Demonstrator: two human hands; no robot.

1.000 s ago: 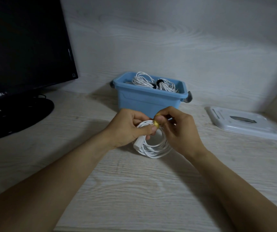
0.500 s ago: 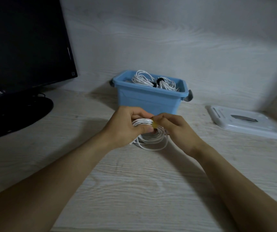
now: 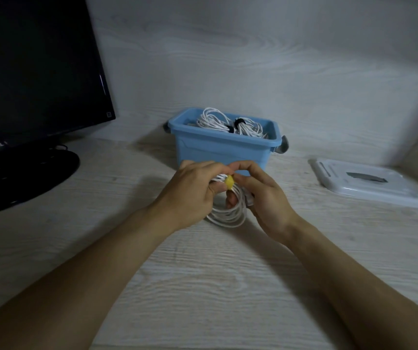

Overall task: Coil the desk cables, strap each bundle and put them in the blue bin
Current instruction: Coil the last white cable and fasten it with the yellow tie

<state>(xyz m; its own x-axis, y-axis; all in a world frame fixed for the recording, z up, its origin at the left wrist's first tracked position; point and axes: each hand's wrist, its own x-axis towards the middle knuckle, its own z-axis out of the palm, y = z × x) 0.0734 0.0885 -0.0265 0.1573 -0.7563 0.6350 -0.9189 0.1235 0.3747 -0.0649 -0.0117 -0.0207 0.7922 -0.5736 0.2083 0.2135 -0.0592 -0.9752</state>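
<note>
A white coiled cable (image 3: 230, 213) hangs between both hands, just in front of the blue bin (image 3: 218, 150). A yellow strap (image 3: 229, 183) sits on the top of the coil. My left hand (image 3: 192, 195) grips the coil's top left, thumb against the strap. My right hand (image 3: 261, 198) holds the coil's right side, its fingertips pinching the strap. Inside the bin lie two white cable bundles (image 3: 218, 122) bound with black straps (image 3: 239, 121). The coil's upper part is hidden by my fingers.
A black monitor (image 3: 33, 72) on a round stand (image 3: 23, 173) fills the left. A white lid (image 3: 369, 183) lies flat at the right, near a side wall. The pale wood desk (image 3: 202, 286) ends at a back wall behind the bin.
The coil has been turned in my hands and hangs lower now. My right hand shifted from the top to the coil's right side, and the yellow strap shows more.
</note>
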